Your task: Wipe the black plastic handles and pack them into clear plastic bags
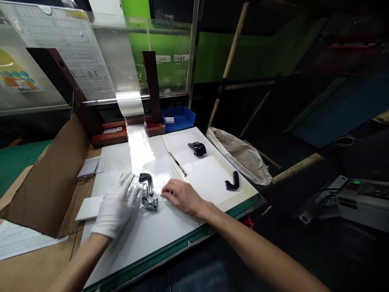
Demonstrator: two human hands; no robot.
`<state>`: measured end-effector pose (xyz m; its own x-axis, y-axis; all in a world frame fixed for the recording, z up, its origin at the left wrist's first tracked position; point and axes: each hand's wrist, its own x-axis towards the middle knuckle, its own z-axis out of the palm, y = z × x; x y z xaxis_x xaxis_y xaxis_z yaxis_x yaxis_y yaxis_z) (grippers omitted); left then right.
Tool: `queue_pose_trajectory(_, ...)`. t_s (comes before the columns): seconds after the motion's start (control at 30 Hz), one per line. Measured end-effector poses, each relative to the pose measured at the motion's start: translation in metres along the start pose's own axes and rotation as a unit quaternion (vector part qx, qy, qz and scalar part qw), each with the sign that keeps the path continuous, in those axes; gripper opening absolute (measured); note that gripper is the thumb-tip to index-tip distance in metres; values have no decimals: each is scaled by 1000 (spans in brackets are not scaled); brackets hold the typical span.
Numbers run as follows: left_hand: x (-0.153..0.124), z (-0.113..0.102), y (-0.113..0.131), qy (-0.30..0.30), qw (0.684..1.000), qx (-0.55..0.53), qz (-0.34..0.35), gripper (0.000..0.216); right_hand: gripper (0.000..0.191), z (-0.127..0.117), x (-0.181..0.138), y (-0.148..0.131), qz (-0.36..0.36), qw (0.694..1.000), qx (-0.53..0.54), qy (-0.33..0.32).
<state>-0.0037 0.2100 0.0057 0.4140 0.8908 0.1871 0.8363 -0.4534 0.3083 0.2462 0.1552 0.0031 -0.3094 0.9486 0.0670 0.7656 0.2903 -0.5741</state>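
A black hook-shaped plastic part (pixel 147 190) lies on the white work surface under clear plastic film (pixel 156 165). The film runs down from a roll (pixel 130 104) on a stand. My left hand (pixel 117 202), in a white glove, rests flat just left of the part, its fingers stretched out and apart. My bare right hand (pixel 180 196) is on the other side, thumb and fingers pinched together at the film's right edge. Beyond it lies a slim metal knife or pen (pixel 178 164); I cannot tell which.
Two more black parts lie to the right, a chunky one (pixel 197 149) and a J-shaped one (pixel 233 181). A blue bin (pixel 179 118) sits behind. At left are a cardboard box (pixel 48 178) and a white pad (pixel 88 208). A paper-like sack (pixel 238 154) hangs off the right edge.
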Motion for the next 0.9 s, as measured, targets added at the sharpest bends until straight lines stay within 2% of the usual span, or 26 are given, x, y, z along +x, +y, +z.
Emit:
queue_pose_trajectory(0.13, 43, -6, -22, -30, 999, -20, -22, 65, 25, -22, 39, 37, 134, 988, -41, 57)
queue_pose_trajectory(0.2, 66, -5, -31, -56, 997, -38, -34, 70, 25, -25, 59, 56, 186, 978, -69, 58)
queue_pose_trajectory(0.4, 122, 8, -60, -138, 983, -89, -78, 91, 27, -21, 89, 78, 223, 969, -101, 35)
queue_pose_trajectory(0.5, 142, 16, -78, -163, 976, -107, -93, 102, 23, -35, 99, 79, 200, 973, -104, 49)
queue_pose_trajectory(0.63, 158, 28, -101, -181, 974, -113, -72, 118, 14, -46, 142, 72, 90, 992, -90, 9)
queue_pose_trajectory(0.7, 161, 34, -110, -178, 976, -106, -63, 119, 11, -35, 175, 65, 37, 995, -90, -14)
queue_pose_trajectory(0.8, 162, 41, -118, -172, 979, -92, -53, 116, 16, -5, 222, 56, -18, 994, -101, -25)
queue_pose_trajectory(0.9, 161, 44, -120, -175, 980, -78, -49, 115, 22, 14, 246, 54, -54, 992, -109, -31)
